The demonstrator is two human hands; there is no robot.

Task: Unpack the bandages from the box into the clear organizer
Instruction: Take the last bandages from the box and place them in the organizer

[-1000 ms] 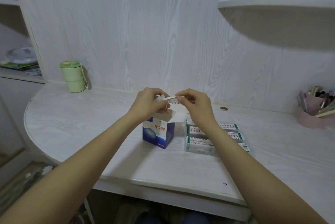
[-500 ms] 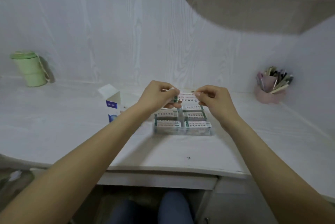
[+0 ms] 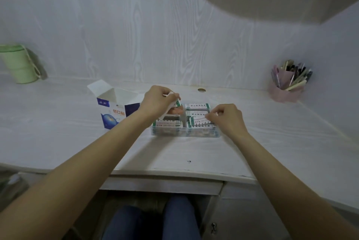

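The hands have parted: 0.5 s ago both pinched 1 bandage between them above the organizer, and now each works alone. The left hand [image 3: 158,101] hovers over the left half of the organizer [image 3: 185,133], its fingers curled and clamped on a small sheaf of bandages [image 3: 173,101] whose white ends and a green edge poke out past the fingertips. The right hand [image 3: 227,118] has dropped to the right half, fingers curled with the tips pinched on the end of a strip [image 3: 198,121] that lies tilted across the near right pile, so it looks part-way seated rather than flat. Just beyond those fingertips 2 more printed strips lie in the far right cells, and below the left fingers another strip sits in the near left cell; the cell directly under the left hand is shadowed and its filling cannot be told. The box [image 3: 116,106] stands open just left of the left wrist, flaps up; whether bandages remain inside cannot be seen. The change suggests that the right hand is laying 1 strip while the left keeps the spare stock ready, so placing is under way and the organizer is already well stocked. The likely next need is to press the tilted strip level, then feed another from the left hand's sheaf.
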